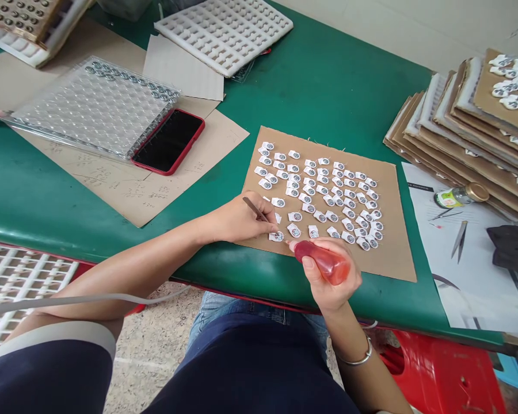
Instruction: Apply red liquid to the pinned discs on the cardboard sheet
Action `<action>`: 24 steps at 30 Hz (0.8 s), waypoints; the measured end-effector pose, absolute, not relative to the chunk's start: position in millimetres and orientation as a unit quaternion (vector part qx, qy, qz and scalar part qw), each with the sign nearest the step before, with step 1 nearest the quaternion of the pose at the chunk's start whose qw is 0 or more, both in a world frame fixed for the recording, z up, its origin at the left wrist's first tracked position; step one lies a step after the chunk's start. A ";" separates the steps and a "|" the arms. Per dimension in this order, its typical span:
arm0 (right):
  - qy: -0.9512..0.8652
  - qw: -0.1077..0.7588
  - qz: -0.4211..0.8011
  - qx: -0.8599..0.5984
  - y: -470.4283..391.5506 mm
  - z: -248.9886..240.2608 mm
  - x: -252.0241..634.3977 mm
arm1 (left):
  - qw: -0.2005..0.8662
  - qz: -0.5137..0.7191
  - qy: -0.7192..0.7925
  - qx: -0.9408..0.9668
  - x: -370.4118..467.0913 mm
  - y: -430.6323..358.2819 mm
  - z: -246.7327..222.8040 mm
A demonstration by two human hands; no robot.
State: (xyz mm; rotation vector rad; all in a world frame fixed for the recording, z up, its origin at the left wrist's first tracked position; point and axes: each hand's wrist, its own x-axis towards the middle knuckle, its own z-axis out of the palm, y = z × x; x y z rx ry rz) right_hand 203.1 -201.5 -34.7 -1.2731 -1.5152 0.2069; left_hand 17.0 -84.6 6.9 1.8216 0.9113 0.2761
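Note:
Several small white parts with round dark-marked faces lie in rough rows on a brown cardboard sheet (388,253). My left hand (242,218) rests at the sheet's left front edge, its fingers pinched round thin metal tweezers (255,208). The tweezers' tips are hidden by the fingers, close to a white part (276,236) at the front left. My right hand (334,276) is wrapped round a soft red squeeze bottle (326,261). The bottle's narrow nozzle points left, a little to the right of that same part.
A red-cased phone (169,141) and a clear plastic tray (90,109) lie at the left, a white tray (224,31) behind. Stacked cardboard sheets (461,121), a small jar (461,195) and spare tweezers (459,241) are at the right. A cable crosses below my left forearm.

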 end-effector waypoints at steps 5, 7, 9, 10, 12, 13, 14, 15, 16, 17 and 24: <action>-0.638 0.547 0.075 -0.537 -201.0 -34.2 202.1 | 0.532 0.122 0.366 0.754 16.9 -84.9 7.0; -0.637 0.545 0.077 -0.540 -201.0 -34.0 201.9 | 0.539 0.122 0.364 0.750 17.1 -85.0 7.5; -0.635 0.545 0.082 -0.542 -201.0 -33.7 201.8 | 0.543 0.124 0.362 0.748 17.2 -85.0 7.7; -0.635 0.545 0.083 -0.542 -201.1 -33.6 201.7 | 0.544 0.124 0.361 0.747 17.2 -85.0 7.7; -0.637 0.543 0.084 -0.541 -201.4 -33.3 201.7 | 0.544 0.125 0.360 0.748 17.1 -84.9 7.4; -0.638 0.543 0.083 -0.540 -201.5 -33.3 201.7 | 0.542 0.124 0.362 0.749 17.1 -84.9 7.1; -0.638 0.542 0.083 -0.540 -201.6 -33.4 201.7 | 0.539 0.121 0.366 0.749 17.0 -84.9 7.0; -0.639 0.542 0.084 -0.539 -201.7 -33.5 201.7 | 0.536 0.118 0.370 0.750 17.0 -84.9 6.9; -0.639 0.543 0.086 -0.538 -201.7 -33.8 201.7 | 0.533 0.116 0.374 0.750 17.0 -85.0 7.0; -0.639 0.544 0.087 -0.537 -201.7 -34.1 201.8 | 0.531 0.113 0.379 0.750 17.0 -85.1 7.2; -0.646 0.537 0.080 -0.537 -201.5 -35.4 202.9 | 0.535 0.112 0.388 0.742 18.7 -85.6 7.2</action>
